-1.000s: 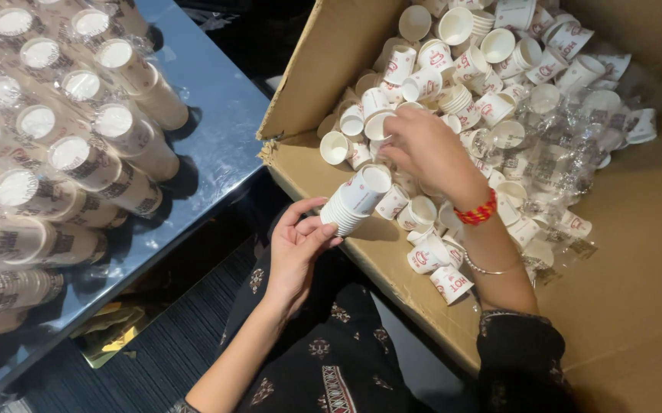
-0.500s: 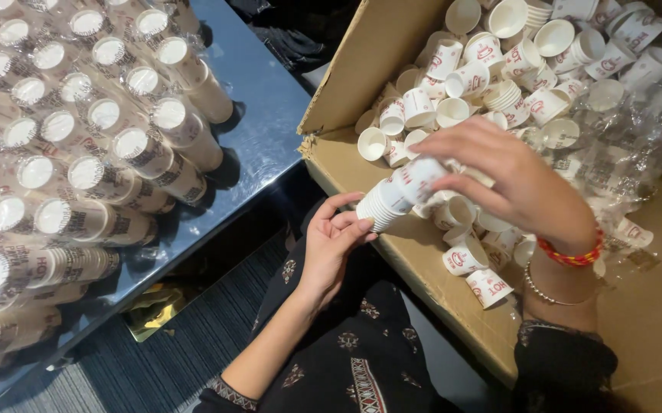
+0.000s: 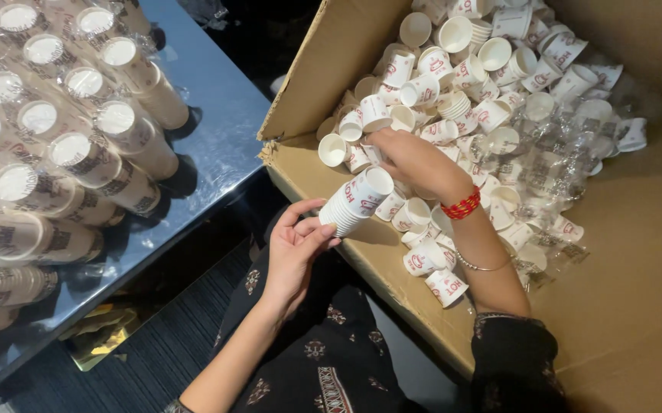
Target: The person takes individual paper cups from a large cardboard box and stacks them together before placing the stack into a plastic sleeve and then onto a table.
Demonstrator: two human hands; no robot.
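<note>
Gripping the base of a short nested stack of white paper cups at the open brown cardboard box's near rim, the left hand stays closed. Right hand reaches inside among loose white paper cups; its fingertips are hidden, so its grasp is unclear.

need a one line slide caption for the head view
Left hand holds a cup stack while right hand reaches into a box of loose cups.

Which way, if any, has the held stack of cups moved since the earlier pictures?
No real move: the stack of cups in the left hand stays over the near edge of the cardboard box.
</note>
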